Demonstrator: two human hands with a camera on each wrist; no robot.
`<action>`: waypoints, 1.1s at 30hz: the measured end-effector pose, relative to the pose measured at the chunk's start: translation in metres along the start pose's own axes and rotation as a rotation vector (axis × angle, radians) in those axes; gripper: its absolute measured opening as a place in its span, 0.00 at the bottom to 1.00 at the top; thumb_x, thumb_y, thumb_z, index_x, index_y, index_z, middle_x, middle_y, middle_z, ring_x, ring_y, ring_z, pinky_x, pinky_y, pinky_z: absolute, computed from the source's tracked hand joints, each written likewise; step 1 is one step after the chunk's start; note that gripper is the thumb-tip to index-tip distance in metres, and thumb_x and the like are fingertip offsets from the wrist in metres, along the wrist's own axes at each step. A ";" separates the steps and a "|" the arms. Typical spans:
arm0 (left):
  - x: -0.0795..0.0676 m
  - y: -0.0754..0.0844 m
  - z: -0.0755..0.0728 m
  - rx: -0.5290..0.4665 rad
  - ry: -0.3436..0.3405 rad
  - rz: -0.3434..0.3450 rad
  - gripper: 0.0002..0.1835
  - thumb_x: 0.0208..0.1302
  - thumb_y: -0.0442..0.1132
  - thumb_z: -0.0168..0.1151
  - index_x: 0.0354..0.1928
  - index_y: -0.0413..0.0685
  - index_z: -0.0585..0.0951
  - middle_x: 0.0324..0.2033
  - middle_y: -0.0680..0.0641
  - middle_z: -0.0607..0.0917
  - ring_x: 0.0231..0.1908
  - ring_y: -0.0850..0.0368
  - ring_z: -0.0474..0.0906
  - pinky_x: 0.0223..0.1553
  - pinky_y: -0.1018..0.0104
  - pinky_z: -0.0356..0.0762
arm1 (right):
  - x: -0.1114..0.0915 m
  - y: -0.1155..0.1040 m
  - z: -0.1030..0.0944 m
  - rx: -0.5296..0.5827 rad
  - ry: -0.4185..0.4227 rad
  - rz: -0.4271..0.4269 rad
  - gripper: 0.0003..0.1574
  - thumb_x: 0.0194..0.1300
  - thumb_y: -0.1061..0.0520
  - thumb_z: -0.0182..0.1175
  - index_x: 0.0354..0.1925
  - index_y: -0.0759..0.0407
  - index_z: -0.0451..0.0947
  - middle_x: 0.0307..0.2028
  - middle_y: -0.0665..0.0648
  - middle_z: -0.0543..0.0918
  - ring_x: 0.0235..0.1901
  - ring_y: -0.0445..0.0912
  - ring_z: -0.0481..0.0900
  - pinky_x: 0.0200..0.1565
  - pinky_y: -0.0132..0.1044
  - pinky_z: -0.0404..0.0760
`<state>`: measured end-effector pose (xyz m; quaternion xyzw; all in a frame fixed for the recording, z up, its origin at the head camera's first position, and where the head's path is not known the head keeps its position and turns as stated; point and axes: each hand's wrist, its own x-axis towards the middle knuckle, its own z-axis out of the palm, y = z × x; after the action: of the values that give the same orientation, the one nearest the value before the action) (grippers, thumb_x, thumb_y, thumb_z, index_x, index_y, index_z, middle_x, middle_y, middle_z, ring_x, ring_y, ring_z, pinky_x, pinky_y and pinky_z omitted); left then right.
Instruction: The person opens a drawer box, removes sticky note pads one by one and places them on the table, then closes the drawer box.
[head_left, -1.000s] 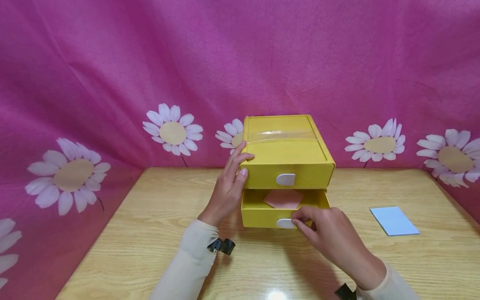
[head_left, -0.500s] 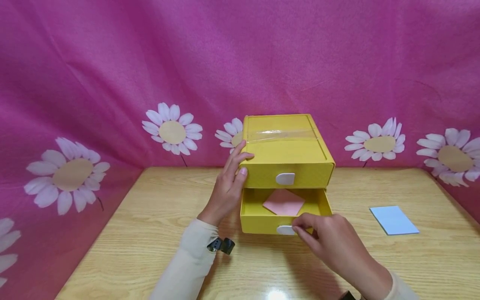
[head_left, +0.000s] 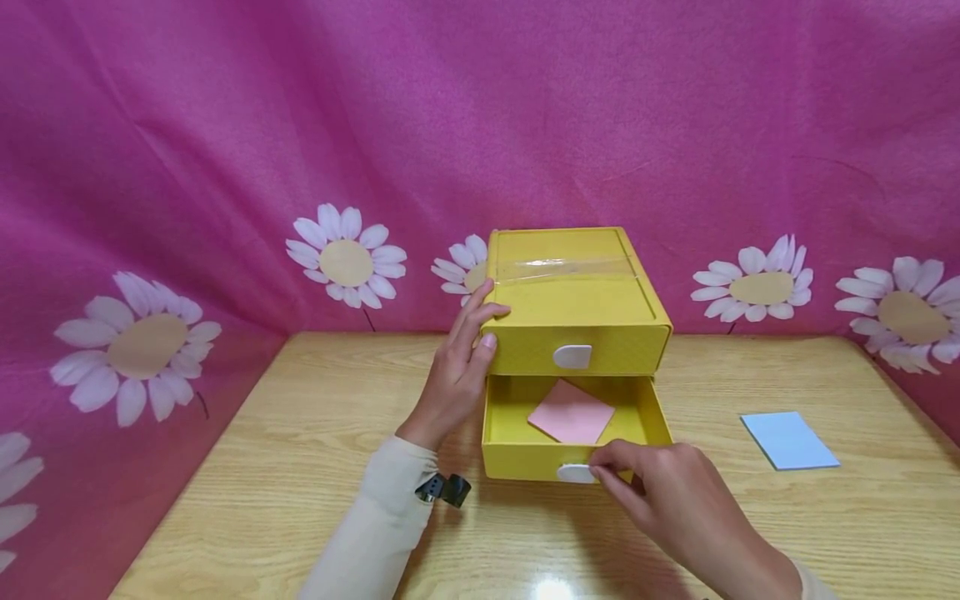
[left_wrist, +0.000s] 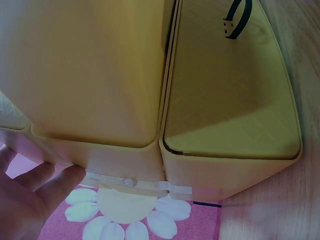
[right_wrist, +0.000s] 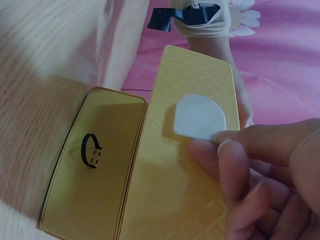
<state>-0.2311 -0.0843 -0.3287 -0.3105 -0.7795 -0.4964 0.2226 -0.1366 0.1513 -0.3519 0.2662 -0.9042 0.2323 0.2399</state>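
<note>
My right hand (head_left: 678,496) pinches the white drawer tab (head_left: 576,473) between thumb and fingertips. That tab is on the front of a yellow drawer (head_left: 517,462), which stands pulled out of a yellow drawer box (head_left: 573,300). A pink square of paper (head_left: 572,412) lies inside, turned askew. My left hand (head_left: 453,371) rests against the box's left side, its thumb at the front edge and fingertips at the top edge. Below the pulled-out drawer, the right wrist view shows another yellow front with a black loop (right_wrist: 84,150); the head view hides it.
The closed top drawer (head_left: 517,352) has its own white tab (head_left: 573,357). A light blue square pad (head_left: 791,442) lies on the wooden table (head_left: 315,433) to the right. Behind hangs a pink cloth (head_left: 570,108) with daisies. Clear tape (head_left: 562,268) crosses the box top.
The drawer has slid further out toward me with my right hand on its tab, and more of the pink paper shows. My left hand has stayed on the box.
</note>
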 end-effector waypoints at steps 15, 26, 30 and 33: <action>0.001 -0.022 0.006 0.011 0.008 0.027 0.19 0.70 0.31 0.41 0.61 0.43 0.69 0.72 0.41 0.57 0.72 0.49 0.53 0.63 0.44 0.64 | -0.004 -0.006 -0.006 0.037 -0.087 0.032 0.11 0.53 0.58 0.72 0.28 0.40 0.82 0.16 0.29 0.68 0.16 0.25 0.60 0.18 0.24 0.62; 0.000 -0.042 0.008 0.037 0.003 0.047 0.20 0.73 0.40 0.40 0.63 0.56 0.68 0.74 0.54 0.55 0.72 0.59 0.51 0.63 0.49 0.66 | -0.005 -0.008 -0.011 0.038 -0.155 0.051 0.09 0.52 0.58 0.72 0.28 0.42 0.83 0.19 0.31 0.74 0.18 0.27 0.64 0.20 0.25 0.67; 0.000 -0.042 0.008 0.038 0.003 0.044 0.20 0.73 0.39 0.40 0.64 0.56 0.68 0.74 0.54 0.55 0.72 0.59 0.50 0.63 0.48 0.65 | -0.007 -0.010 -0.012 0.037 -0.160 0.032 0.10 0.51 0.58 0.72 0.28 0.42 0.83 0.20 0.31 0.74 0.18 0.28 0.64 0.20 0.25 0.68; 0.000 -0.043 0.009 0.040 0.005 0.042 0.20 0.73 0.39 0.40 0.64 0.56 0.68 0.74 0.55 0.55 0.72 0.59 0.51 0.62 0.48 0.67 | -0.008 -0.011 -0.012 0.036 -0.159 0.005 0.11 0.51 0.59 0.72 0.27 0.41 0.82 0.20 0.31 0.74 0.18 0.28 0.64 0.21 0.25 0.68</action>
<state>-0.2620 -0.0899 -0.3594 -0.3210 -0.7820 -0.4766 0.2414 -0.1205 0.1529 -0.3437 0.2859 -0.9168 0.2271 0.1619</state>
